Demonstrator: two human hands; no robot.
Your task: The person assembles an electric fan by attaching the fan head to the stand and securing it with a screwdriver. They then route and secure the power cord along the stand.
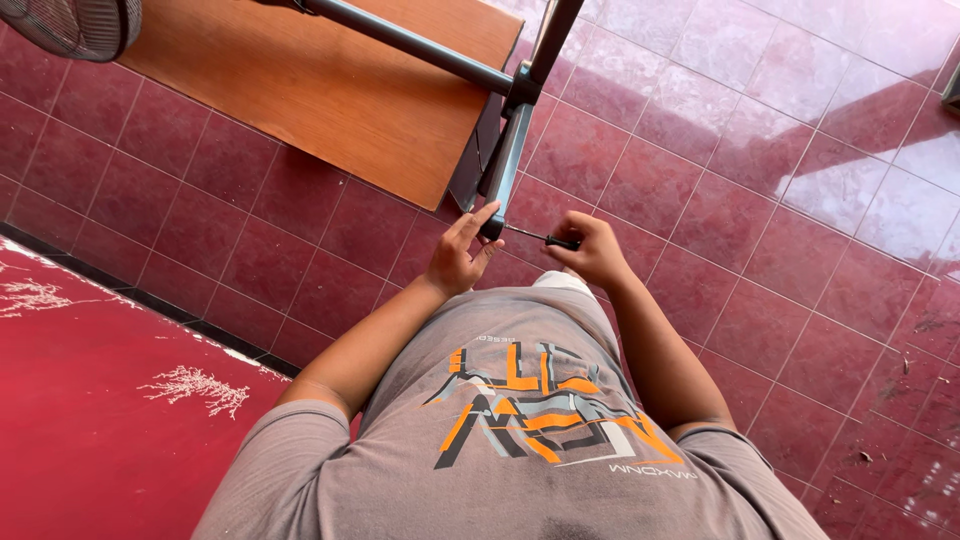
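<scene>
We drive screw into metal leg (508, 150) end: right hand (597, 250) closed round screwdriver (540, 238), tip at leg foot; left hand (458, 255) loosely open, fingers steadying leg. Next needs straight, steady turning.

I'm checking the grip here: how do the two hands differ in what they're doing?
The left hand is open, fingers extended, fingertips touching the end of the dark metal leg; the right hand is closed in a fist around the screwdriver handle. The left touches the leg directly; the right reaches it only through the tool's shaft. Both are bare and meet at the leg's end, above the red tiled floor.
</scene>
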